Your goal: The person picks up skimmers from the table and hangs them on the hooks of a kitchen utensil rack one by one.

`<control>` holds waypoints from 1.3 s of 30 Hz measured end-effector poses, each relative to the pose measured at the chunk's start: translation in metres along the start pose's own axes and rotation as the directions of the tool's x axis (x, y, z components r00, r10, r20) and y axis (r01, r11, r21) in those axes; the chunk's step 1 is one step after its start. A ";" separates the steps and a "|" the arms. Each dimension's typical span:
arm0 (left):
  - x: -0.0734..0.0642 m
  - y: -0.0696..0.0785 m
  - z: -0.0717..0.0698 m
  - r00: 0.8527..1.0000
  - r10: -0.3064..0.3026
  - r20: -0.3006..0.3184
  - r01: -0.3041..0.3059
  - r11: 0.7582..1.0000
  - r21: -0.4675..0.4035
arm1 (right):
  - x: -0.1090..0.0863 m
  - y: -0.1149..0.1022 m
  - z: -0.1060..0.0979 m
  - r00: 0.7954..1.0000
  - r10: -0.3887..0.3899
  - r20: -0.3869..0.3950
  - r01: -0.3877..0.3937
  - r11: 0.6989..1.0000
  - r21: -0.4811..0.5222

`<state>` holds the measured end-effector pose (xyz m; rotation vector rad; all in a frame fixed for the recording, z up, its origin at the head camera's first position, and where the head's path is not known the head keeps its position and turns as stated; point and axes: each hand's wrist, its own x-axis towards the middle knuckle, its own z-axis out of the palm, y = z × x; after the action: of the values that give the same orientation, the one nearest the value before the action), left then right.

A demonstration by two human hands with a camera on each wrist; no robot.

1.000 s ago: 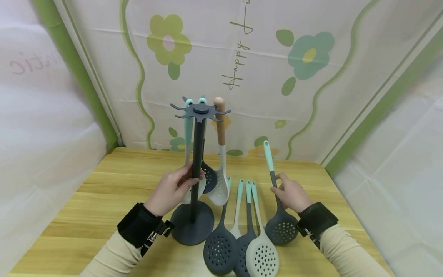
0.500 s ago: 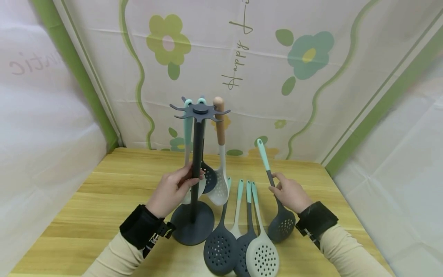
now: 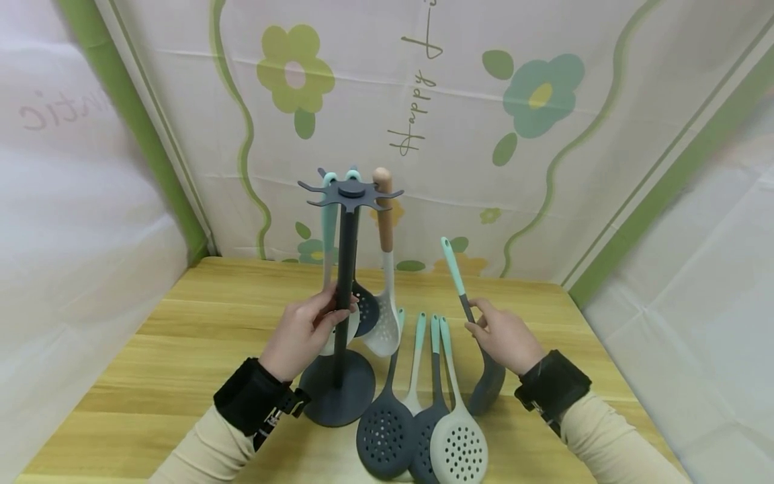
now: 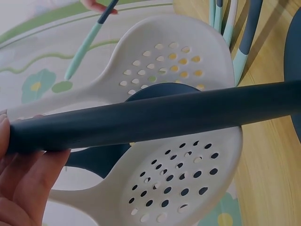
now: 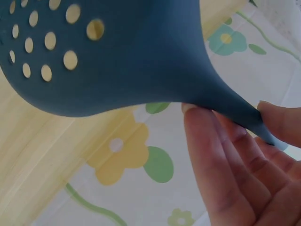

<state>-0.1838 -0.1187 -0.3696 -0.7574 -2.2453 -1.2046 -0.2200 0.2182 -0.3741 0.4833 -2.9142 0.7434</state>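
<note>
Pinching dark skimmer (image 3: 488, 384), mint handle end (image 3: 453, 267), round-holed bowl (image 5: 141, 56): right hand (image 3: 506, 337). Left hand (image 3: 296, 337) curled round upright dark pole (image 3: 347, 259).

Left hand (image 3: 302, 333) gripping a dark utensil stand (image 3: 347, 259), right hand (image 3: 506, 336) holding a tilted utensil (image 3: 488, 384), four mint-tipped utensils (image 3: 385, 437) on the wooden desk (image 3: 211, 323)

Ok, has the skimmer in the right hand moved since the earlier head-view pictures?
Yes. In the head view, the skimmer has shifted left, bringing its mint handle nearer the black stand, which has stayed put.
</note>
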 end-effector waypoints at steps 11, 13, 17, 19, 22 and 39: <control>-0.001 0.000 0.001 0.999 0.030 -0.023 -0.030 0.999 0.014 | -0.002 -0.014 0.002 0.998 -0.039 -0.039 0.038 0.999 -0.035; -0.002 0.000 0.001 0.999 0.031 -0.025 -0.030 0.999 0.015 | -0.002 -0.016 0.002 0.998 -0.044 -0.039 0.043 0.998 -0.035; -0.002 0.000 0.002 0.999 0.035 -0.031 -0.035 0.999 0.016 | -0.004 -0.021 0.000 0.998 -0.058 -0.039 0.056 0.997 -0.044; -0.002 -0.001 0.002 0.999 0.035 -0.035 -0.034 0.999 0.016 | -0.004 -0.023 0.000 0.996 -0.070 -0.046 0.068 0.996 -0.051; -0.002 -0.001 0.003 0.999 0.030 -0.038 -0.030 0.999 0.012 | -0.005 -0.025 -0.001 0.994 -0.087 -0.060 0.083 0.995 -0.058; -0.002 0.002 0.004 0.999 -0.009 -0.039 0.008 1.000 -0.006 | -0.011 -0.039 0.000 0.980 -0.163 -0.115 0.160 0.987 -0.033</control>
<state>-0.1811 -0.1153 -0.3717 -0.7213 -2.2168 -1.2196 -0.1966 0.1889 -0.3584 0.6416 -2.7330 0.6894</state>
